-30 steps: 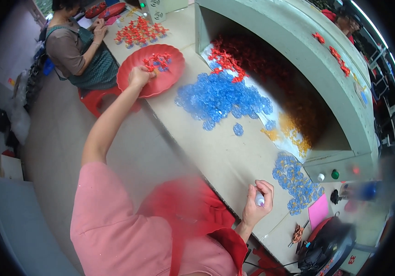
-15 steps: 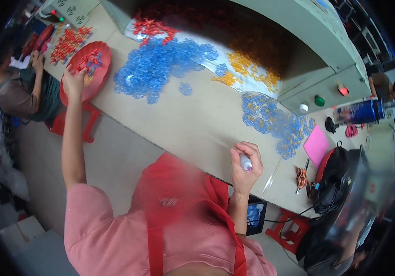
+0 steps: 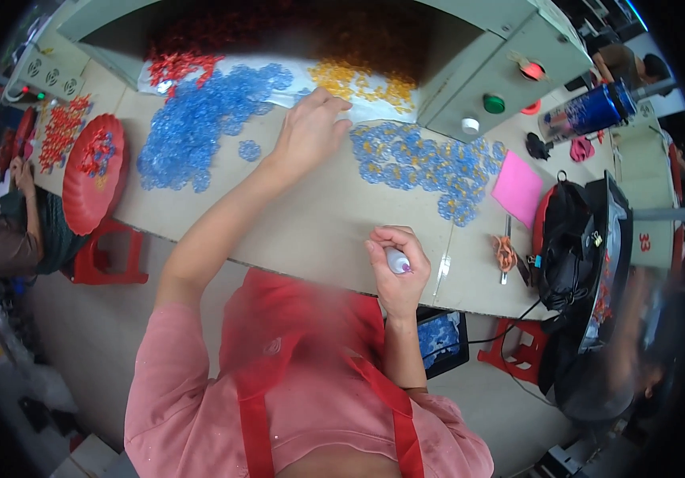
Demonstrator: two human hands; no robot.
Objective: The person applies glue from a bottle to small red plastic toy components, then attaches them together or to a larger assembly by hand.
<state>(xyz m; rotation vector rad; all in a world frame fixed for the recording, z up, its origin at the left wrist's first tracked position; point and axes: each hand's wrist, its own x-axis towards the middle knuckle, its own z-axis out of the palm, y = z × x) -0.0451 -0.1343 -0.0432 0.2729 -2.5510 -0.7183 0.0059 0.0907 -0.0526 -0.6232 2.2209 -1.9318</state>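
Two hands are working over the long beige tabletop [image 3: 310, 223], and the grey machine hood [image 3: 470, 48] at its far edge serves as the landmark. The left hand [image 3: 308, 131] is reaching out to just in front of the hood's opening, palm down, fingers [image 3: 334, 102] loosely curled and touching the edge of a clear plastic sheet [image 3: 286, 95] lying there; whether they are pinching anything cannot be told. The right hand [image 3: 396, 267] is resting well back from the hood, at the near edge of the tabletop, with its fingers wrapped closed around a small white-and-purple cylindrical piece [image 3: 396, 260].

A large heap of translucent blue plastic flower-shaped pieces [image 3: 199, 123] is lying in front of the hood's left end, with a second spread of blue and yellow pieces [image 3: 430, 163] in front of its right end and loose yellow pieces [image 3: 358, 80] at its mouth.

By my reading, the picking step is in hand: the left hand is fetching a piece. The next move likely calls for a clean pinch on a single piece, then carrying it back to meet the piece held in the right hand.
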